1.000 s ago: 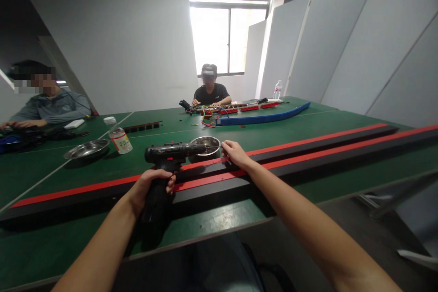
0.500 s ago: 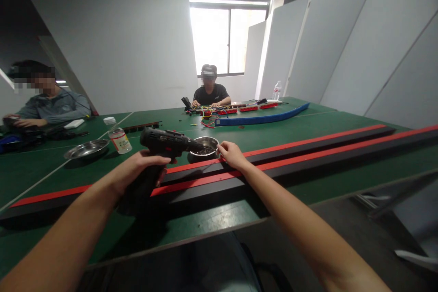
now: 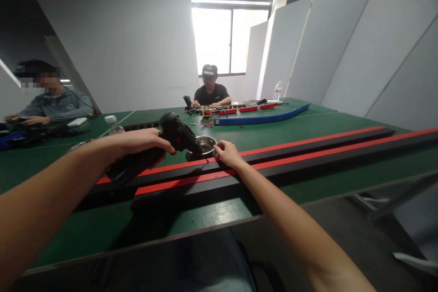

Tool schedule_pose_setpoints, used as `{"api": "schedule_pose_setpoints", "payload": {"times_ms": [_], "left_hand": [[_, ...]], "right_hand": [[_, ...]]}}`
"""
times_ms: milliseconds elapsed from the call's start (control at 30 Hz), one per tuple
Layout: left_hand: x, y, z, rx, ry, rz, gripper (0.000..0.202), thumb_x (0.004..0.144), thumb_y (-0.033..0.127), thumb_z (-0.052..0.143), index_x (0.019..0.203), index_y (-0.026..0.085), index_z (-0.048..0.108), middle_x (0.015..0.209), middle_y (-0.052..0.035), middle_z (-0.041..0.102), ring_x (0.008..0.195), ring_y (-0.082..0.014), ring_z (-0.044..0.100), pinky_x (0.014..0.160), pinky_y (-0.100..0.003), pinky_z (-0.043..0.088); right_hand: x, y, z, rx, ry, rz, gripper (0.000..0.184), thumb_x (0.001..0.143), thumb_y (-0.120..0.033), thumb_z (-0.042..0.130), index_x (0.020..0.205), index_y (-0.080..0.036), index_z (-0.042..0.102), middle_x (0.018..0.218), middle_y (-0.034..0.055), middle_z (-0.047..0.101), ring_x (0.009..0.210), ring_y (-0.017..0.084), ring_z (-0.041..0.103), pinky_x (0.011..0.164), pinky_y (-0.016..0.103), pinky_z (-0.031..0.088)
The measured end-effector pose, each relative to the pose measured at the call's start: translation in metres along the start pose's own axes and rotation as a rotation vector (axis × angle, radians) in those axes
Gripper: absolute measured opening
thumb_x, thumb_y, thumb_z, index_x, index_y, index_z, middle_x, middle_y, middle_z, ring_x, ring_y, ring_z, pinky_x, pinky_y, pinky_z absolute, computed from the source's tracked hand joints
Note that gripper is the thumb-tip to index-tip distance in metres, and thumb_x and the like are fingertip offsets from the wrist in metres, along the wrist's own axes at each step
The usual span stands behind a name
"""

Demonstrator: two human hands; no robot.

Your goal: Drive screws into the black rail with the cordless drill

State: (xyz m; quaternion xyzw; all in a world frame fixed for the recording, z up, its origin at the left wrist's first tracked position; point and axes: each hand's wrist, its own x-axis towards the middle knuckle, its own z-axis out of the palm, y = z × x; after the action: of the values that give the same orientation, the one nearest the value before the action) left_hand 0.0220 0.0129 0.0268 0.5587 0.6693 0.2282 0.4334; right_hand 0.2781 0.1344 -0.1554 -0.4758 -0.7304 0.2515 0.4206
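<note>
My left hand [image 3: 150, 143] is wrapped round the grip of a black cordless drill [image 3: 178, 131]. The drill tilts down to the right, and its thin bit ends just above the rear red-and-black bar [image 3: 321, 144], in front of a small metal bowl [image 3: 212, 139]. Small dark pieces, too small to name, lie inside the bowl. At the bowl's right rim, my right hand [image 3: 228, 153] has thumb and fingers pinched together; what they hold, if anything, is hidden. Nearer to me a second red-and-black bar [image 3: 294, 167] lies alongside the first.
On the green table [image 3: 345, 187], a blue strip [image 3: 263, 119] and red parts with wires [image 3: 227, 111] lie farther back. A person [image 3: 212, 93] sits behind them, another person [image 3: 56, 102] at left. My left forearm partly covers a capped bottle [image 3: 110, 119].
The drill has swung from nearly level to tilted downward, its bit leaving the bowl toward the bar. My left forearm has risen over the bottle and metal dish. My right hand has barely moved.
</note>
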Motion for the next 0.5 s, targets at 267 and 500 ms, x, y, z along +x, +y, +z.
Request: {"api": "schedule_pose_setpoints", "payload": {"times_ms": [267,500], "left_hand": [[0.028,0.049,-0.004,0.475,0.131,0.278,0.027,0.052,0.019,0.092,0.071,0.017,0.074,0.055,-0.0044,0.057,0.057,-0.0233,0.058,0.053,-0.028,0.035],[0.03,0.061,0.035,0.823,0.52,0.584,0.07,0.058,0.052,0.089,0.115,0.016,0.068,0.083,-0.0087,0.062,0.088,-0.0254,0.055,0.075,-0.033,0.028]], "right_hand": [[-0.001,-0.002,-0.001,0.014,-0.007,-0.026,0.019,0.093,-0.031,0.058,0.081,-0.019,0.066,0.078,0.0047,0.071,0.069,0.017,0.063,0.064,0.026,0.043],[0.0,-0.004,-0.001,0.005,-0.031,-0.028,0.022,0.093,-0.03,0.057,0.076,-0.018,0.064,0.072,0.0032,0.069,0.065,0.016,0.061,0.063,0.026,0.041]]}}
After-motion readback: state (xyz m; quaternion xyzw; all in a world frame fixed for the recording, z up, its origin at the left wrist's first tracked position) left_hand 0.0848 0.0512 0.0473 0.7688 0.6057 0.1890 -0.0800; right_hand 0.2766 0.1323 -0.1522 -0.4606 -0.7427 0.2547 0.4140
